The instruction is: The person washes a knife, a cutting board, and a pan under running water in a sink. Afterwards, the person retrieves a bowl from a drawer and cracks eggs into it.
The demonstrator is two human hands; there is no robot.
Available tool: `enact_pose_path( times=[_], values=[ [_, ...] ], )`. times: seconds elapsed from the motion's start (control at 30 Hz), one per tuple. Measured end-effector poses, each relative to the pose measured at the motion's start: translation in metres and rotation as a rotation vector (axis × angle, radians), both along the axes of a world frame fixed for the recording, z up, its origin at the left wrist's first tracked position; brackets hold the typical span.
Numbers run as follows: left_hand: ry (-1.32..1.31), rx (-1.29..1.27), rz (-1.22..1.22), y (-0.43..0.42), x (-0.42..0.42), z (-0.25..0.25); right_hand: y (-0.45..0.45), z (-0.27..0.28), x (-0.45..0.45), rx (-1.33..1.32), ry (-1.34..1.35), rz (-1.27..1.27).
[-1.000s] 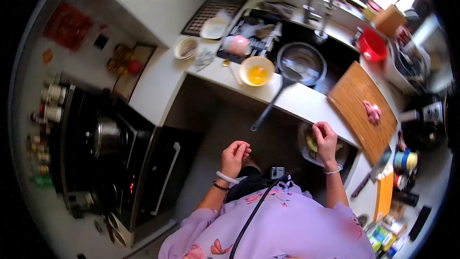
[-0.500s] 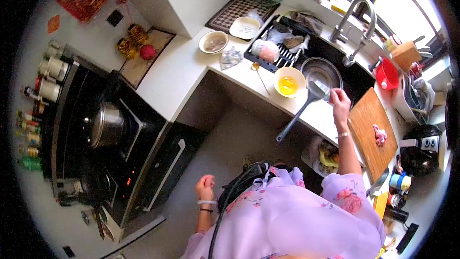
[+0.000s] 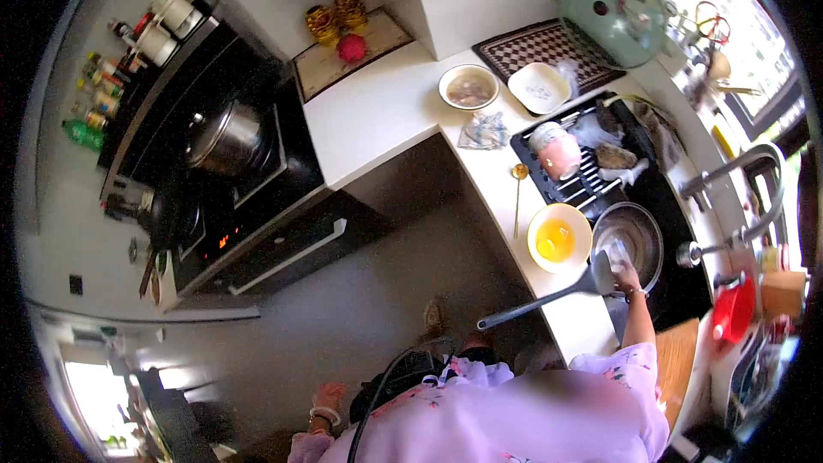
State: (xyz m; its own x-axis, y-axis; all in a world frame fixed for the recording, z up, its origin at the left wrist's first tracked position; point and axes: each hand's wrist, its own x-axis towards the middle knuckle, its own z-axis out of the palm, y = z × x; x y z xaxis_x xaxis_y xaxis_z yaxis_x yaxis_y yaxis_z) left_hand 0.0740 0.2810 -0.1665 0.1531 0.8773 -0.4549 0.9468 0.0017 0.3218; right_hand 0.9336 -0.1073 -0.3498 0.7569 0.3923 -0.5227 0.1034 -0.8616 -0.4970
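My right hand [image 3: 627, 277] reaches over the near edge of the sink, fingers drawn together at a small whitish, crumpled-looking piece [image 3: 619, 252]; its kind is unclear. Next to this hand is the head of a grey spatula [image 3: 549, 298], its handle jutting past the counter edge. A round metal pan [image 3: 649, 236] sits in the sink just beyond my fingers. To the left, a white bowl [image 3: 538, 257] holds yellow beaten egg [image 3: 555, 240]. My left hand [image 3: 330, 395] hangs low by my side, blurred, away from the counter.
A long golden spoon [image 3: 518, 197], a bowl of meat [image 3: 463, 105] and a white dish [image 3: 525, 107] stand on the counter [image 3: 369, 129]. A black rack [image 3: 525, 153] carries a pink-and-white jar [image 3: 561, 159]. A steel pot [image 3: 236, 141] is on the stove; a cutting board [image 3: 677, 369] lies at right.
My view has swung left, shifting the counter rightward in the picture. My right hand has gone from above the counter beside the cutting board to the whitish piece near the spatula head.
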Motion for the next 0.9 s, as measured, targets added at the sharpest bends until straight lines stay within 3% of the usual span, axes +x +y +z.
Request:
enact_pose_path(
  times=[0.03,0.07,0.1,0.13,0.17,0.2,0.27,0.3,0.37,0.43,0.5,0.57,0.6,0.63,0.67,0.73,0.8,0.87,0.9],
  values=[
    [0.010,0.007,0.027,-0.011,-0.014,-0.008,0.007,0.022,-0.007,-0.098,-0.303,0.041],
    [0.332,-0.080,-0.317,-0.017,-0.024,-0.017,0.020,0.036,-0.017,-0.193,-0.343,-0.033],
    [0.650,-0.178,-0.670,-0.027,-0.029,-0.020,0.021,0.013,-0.012,-0.327,-0.401,0.123],
    [0.655,-0.181,-0.663,-0.043,-0.034,-0.016,0.018,-0.009,-0.012,-0.460,-0.459,0.275],
    [0.517,-0.096,-0.570,-0.059,-0.039,-0.012,0.024,-0.007,-0.030,-0.208,-0.491,0.121],
    [0.376,-0.009,-0.472,-0.071,-0.037,-0.008,0.023,-0.031,-0.013,-0.333,-0.349,0.535],
    [0.537,-0.124,-0.532,-0.081,-0.025,-0.003,-0.005,-0.092,0.005,-0.233,-0.475,0.586],
    [0.692,-0.240,-0.606,-0.082,-0.017,-0.001,0.006,-0.051,-0.003,-0.241,-0.562,0.468],
    [0.758,-0.278,-0.628,-0.075,0.016,0.010,0.030,0.034,-0.020,-0.230,-0.716,0.214],
    [0.826,-0.322,-0.676,-0.073,0.020,0.012,0.017,0.015,-0.020,-0.287,-0.563,0.292],
    [0.446,-0.084,-0.706,-0.063,0.001,-0.016,0.023,0.002,-0.017,-0.381,-0.412,0.486],
    [0.551,-0.156,-0.678,-0.051,0.011,-0.024,0.023,0.023,-0.027,-0.323,-0.581,0.501],
    [0.658,-0.223,-0.638,-0.047,0.012,-0.022,0.013,0.006,-0.031,-0.034,-0.913,0.362],
    [0.673,-0.243,-0.670,-0.043,0.008,-0.020,0.019,0.035,-0.035,-0.079,-0.892,0.305],
    [0.627,-0.133,-0.719,-0.041,0.004,-0.020,0.034,0.077,-0.038,-0.215,-0.732,0.273],
    [0.569,-0.021,-0.776,-0.033,0.012,-0.017,0.031,0.071,-0.028,-0.091,-0.660,0.072],
    [0.609,0.036,-0.740,-0.029,0.030,0.011,0.035,0.092,-0.027,-0.129,-0.398,0.115],
    [0.632,0.061,-0.740,-0.021,0.040,0.032,0.024,0.059,-0.035,-0.142,-0.658,0.293],
    [0.517,0.107,-0.820,-0.015,0.044,0.041,0.018,0.040,-0.035,-0.149,-0.746,0.348]
  ],
)
